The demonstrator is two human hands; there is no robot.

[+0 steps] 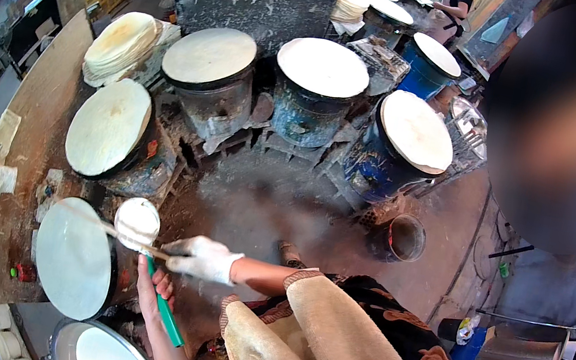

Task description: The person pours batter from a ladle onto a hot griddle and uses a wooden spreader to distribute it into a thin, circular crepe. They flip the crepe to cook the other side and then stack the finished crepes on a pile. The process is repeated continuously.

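My left hand point(157, 286), bare, grips the green handle point(168, 321) of a ladle point(137, 221) whose round bowl looks full of white batter. Just above it, my right hand point(201, 257) in a white glove is closed on a thin wooden stick point(163, 255). The stick passes by the ladle's bowl, and its far end blurs over the nearest round griddle point(73, 262), which has a pale, smooth surface. Below that griddle is a metal basin point(59, 348) of white liquid batter point(110, 355).
More round griddles on drums curve around me, bearing white flatbreads point(108, 127), point(209, 56), point(323, 67), point(417, 131). A stack of flatbreads point(122, 47) sits at far left. A bucket point(399, 238) stands on the floor. Another person point(457, 9) works far back. A blurred patch covers the upper right.
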